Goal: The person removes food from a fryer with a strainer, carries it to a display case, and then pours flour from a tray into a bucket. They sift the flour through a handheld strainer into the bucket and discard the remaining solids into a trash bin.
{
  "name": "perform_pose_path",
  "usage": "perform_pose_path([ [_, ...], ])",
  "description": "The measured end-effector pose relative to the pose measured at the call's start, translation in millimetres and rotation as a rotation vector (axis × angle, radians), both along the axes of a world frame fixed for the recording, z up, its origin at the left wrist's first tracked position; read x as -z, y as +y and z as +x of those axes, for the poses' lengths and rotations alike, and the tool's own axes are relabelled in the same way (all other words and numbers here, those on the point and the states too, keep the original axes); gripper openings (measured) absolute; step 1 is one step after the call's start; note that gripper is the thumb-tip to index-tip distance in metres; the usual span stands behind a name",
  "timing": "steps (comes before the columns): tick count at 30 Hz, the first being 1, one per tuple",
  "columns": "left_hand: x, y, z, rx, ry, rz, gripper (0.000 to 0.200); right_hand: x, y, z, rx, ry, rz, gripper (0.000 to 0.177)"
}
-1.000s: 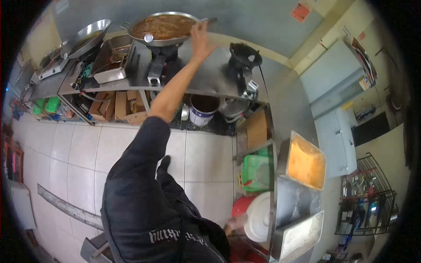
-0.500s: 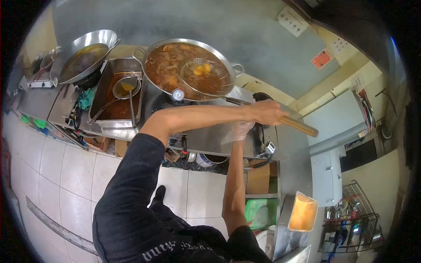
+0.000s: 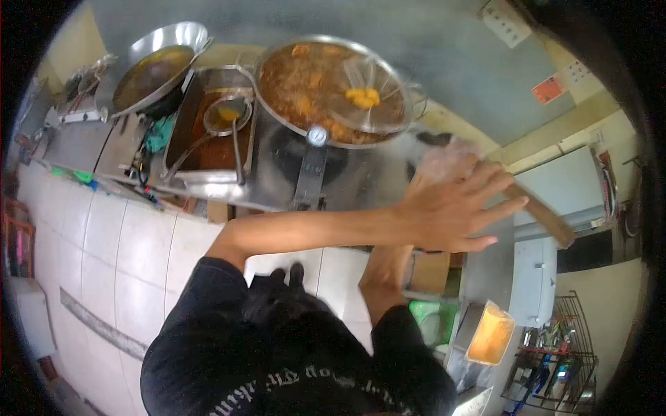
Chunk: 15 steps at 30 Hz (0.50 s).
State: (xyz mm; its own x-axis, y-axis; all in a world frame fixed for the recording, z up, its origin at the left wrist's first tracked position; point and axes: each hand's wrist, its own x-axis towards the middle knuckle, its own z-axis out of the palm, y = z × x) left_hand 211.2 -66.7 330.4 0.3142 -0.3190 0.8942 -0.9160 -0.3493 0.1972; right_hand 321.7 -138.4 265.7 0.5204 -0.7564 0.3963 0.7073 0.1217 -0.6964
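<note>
A wire skimmer (image 3: 388,119) rests over the right side of a large wok (image 3: 286,83) of bubbling brown oil. Several yellow pieces of food (image 3: 363,98) lie in its basket. My right hand (image 3: 447,161), in a clear plastic glove, is closed around the skimmer's long wooden handle (image 3: 544,211); part of it is blurred. In front of it is my left hand (image 3: 451,211), bare and holding nothing, its fingers spread. It hides part of the handle and my right wrist. A round dial thermometer (image 3: 317,135) sits at the wok's near rim.
Left of the wok, a rectangular metal pan (image 3: 182,132) holds brown liquid and a small strainer (image 3: 225,114). Another wok (image 3: 154,83) stands farther left. A tray of orange-yellow contents (image 3: 490,335) is at the lower right, near a wire rack (image 3: 555,347).
My left hand has let go of the wooden handle and opened. My gloved right hand has moved up onto the handle. The view has shifted, and the skimmer sits tilted over the wok.
</note>
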Motion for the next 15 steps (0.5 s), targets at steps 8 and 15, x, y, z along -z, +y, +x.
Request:
perform_pose_path([
  [8,187.0,145.1,-88.1,-0.476,0.636,-0.231,0.020,-36.9,-7.9,65.9,0.128,-0.264,0.124,0.031],
  [15,269.1,163.6,-165.2,-0.753,1.002,-0.536,0.015,-52.2,15.7,70.4,0.208,-0.038,0.019,0.031],
])
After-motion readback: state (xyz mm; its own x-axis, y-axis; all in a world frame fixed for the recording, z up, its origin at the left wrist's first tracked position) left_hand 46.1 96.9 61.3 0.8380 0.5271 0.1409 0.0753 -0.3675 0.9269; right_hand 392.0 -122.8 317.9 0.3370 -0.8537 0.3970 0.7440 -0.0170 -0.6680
